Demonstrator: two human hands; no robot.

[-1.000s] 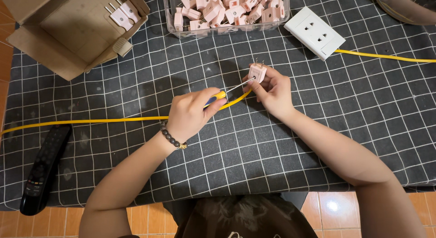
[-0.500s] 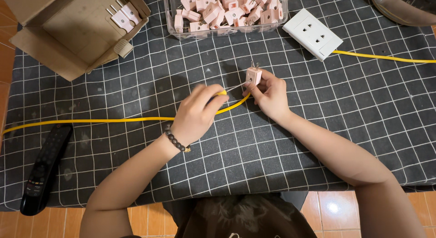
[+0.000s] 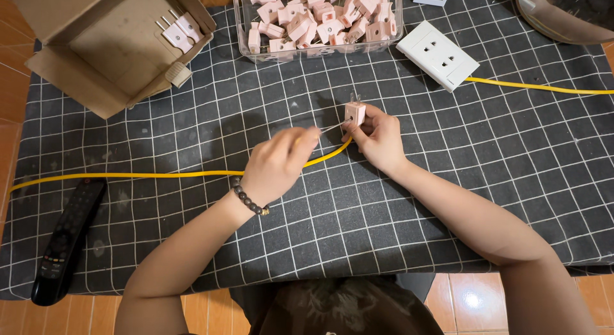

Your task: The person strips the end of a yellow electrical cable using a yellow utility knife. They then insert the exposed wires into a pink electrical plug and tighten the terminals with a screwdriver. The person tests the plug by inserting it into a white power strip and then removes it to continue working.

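Head view: dark gridded mat (image 3: pixel 448 200) over tiled floor. Right hand (image 3: pixel 378 138) pinching pink plug (image 3: pixel 355 112), prongs up, mid-mat. Left hand (image 3: pixel 278 165) gripping yellow cable (image 3: pixel 160 175), thin wire ends reaching the plug. Step, by judgement: wiring cable into plug; next calls for steady feeding. Clear tub of plugs (image 3: pixel 316 21) behind.

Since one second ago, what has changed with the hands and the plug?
The left hand slid slightly back along the yellow cable, away from the pink plug, baring more thin wire between them. The right hand still holds the plug. The cardboard box has not moved.
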